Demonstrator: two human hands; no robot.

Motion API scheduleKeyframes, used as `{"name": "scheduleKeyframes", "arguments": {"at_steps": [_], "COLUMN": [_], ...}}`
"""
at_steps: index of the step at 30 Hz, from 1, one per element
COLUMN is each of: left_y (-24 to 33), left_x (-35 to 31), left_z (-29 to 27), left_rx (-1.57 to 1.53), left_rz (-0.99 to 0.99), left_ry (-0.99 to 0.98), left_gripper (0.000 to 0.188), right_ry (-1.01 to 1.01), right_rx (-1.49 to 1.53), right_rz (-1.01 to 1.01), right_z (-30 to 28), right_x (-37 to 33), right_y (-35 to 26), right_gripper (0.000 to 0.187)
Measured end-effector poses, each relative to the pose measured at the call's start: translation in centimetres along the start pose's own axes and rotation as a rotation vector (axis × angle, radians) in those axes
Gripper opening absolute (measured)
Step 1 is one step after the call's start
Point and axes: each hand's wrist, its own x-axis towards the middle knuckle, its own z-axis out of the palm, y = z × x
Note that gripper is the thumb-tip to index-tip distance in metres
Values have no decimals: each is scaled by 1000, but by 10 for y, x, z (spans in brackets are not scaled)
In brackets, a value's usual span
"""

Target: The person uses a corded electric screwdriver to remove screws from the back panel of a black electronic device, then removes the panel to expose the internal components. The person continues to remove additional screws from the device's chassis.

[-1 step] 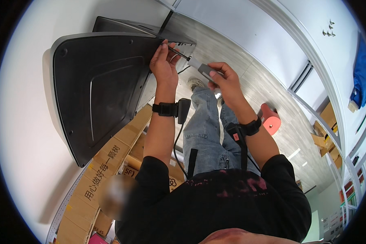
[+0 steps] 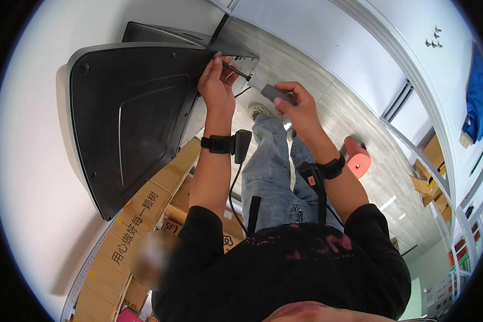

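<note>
A screwdriver with a grey handle and a dark shaft slants down to the right from the edge of a large black panel. My right hand is closed around the handle's back end, thumb below and fingers above. My left hand pinches the shaft close to its tip, at the panel's upper right corner. Its fingertips hide the tip and whatever it touches. Round recesses dot the panel's border, and a raised outline runs across its middle.
Flattened cardboard and boxes lie at lower left, under the panel. A red roll-shaped object stands on the floor to my right. Several small screws lie on the white surface at upper right, near a blue cloth.
My right thumb and fingers have shifted slightly on the screwdriver handle. My left hand and the panel stay where they were.
</note>
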Motion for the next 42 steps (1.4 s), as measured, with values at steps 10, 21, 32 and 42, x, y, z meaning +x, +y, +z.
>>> {"name": "scheduleKeyframes", "arguments": {"at_steps": [10, 21, 32, 42], "left_y": [0, 1, 2, 2], "left_x": [1, -1, 0, -2], "left_z": [-2, 3, 2, 2], "left_rx": [32, 71, 26, 118], "left_rz": [-22, -14, -25, -22], "left_ry": [25, 28, -2, 36], "left_gripper": [23, 23, 23, 21], "right_ry": [-216, -28, -70, 37], "right_rx": [347, -75, -31, -388], "right_rz": [395, 34, 87, -149], "right_z": [-16, -1, 1, 1], "right_x": [5, 0, -1, 3], "right_y": [-13, 4, 7, 21], "right_gripper": [33, 34, 41, 47]}}
